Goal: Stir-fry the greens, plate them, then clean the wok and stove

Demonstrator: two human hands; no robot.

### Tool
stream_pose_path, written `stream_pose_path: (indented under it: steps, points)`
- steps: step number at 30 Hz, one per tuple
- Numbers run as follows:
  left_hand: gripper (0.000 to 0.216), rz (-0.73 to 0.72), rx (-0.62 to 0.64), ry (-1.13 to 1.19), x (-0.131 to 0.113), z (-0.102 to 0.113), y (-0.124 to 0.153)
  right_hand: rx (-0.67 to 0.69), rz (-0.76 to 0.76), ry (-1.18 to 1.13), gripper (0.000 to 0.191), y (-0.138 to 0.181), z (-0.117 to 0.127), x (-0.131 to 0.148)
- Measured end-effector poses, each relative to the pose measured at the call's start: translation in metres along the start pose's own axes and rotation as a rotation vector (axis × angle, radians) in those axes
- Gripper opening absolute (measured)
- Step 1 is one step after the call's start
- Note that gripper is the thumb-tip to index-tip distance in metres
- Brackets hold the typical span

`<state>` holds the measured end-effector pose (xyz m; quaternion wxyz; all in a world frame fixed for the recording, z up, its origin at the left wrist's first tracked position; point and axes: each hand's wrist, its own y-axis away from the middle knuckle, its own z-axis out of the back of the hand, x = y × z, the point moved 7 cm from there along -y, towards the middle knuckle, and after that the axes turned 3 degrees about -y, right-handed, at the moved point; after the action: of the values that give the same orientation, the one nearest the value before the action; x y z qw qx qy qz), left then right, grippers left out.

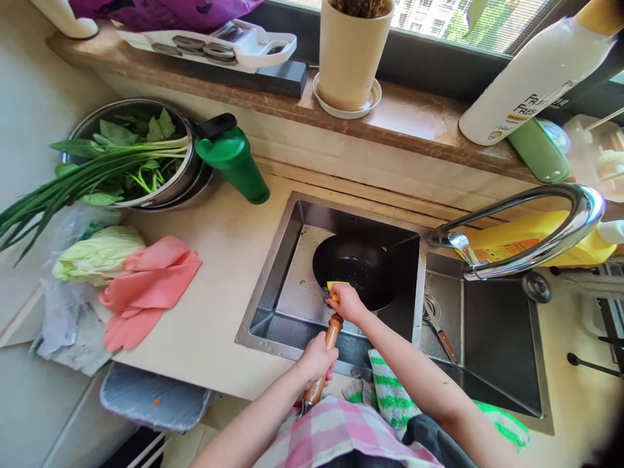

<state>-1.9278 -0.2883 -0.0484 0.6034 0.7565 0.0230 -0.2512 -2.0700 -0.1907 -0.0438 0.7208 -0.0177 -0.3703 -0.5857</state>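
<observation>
A black wok (358,263) lies in the left basin of the steel sink (267,286), its wooden handle (333,331) pointing toward my body. My left hand (318,357) is closed around that handle. Closed on a yellow sponge (337,284), my right hand (347,303) is at the wok's near rim, just beyond the handle. A grey, rough-looking bit shows beside the sponge; I cannot make out whether it belongs to it. Water drops glint inside the wok.
A knife (441,331) lies in the right basin, under the curved faucet (592,208). Pink gloves (156,279), a cabbage (100,253), a pot of greens (188,175) and a green shaker bottle (238,166) stand left. A striped towel (390,387) hangs at the front edge.
</observation>
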Motion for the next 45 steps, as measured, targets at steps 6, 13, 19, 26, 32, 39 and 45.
stream_pose_path:
  steps: [6,13,19,26,32,39,45]
  points:
    - [0.015,0.006,0.014,0.002,0.001,-0.002,-0.002,0.035,-0.014,0.051,0.013,0.014,0.009,-0.008]
    - [0.016,-0.005,0.016,0.009,0.000,-0.002,-0.002,0.057,-0.017,0.249,0.007,0.009,0.005,0.019]
    - [0.018,-0.008,0.021,0.029,-0.001,0.000,0.000,0.035,0.024,0.207,0.010,0.025,0.010,0.006]
    - [0.018,-0.002,0.002,0.011,-0.004,0.001,0.003,0.030,-0.109,-0.116,0.017,-0.017,0.023,-0.010]
    - [0.020,-0.004,0.022,0.016,-0.004,0.000,0.003,-0.042,-0.045,-0.316,0.010,0.014,0.047,-0.030]
    - [0.019,-0.004,0.021,0.003,-0.004,0.001,0.005,0.000,0.134,0.135,0.008,0.019,0.003,0.019]
    - [0.018,0.006,0.020,0.004,-0.004,0.001,0.004,-0.068,0.153,0.128,0.011,0.036,0.019,0.003]
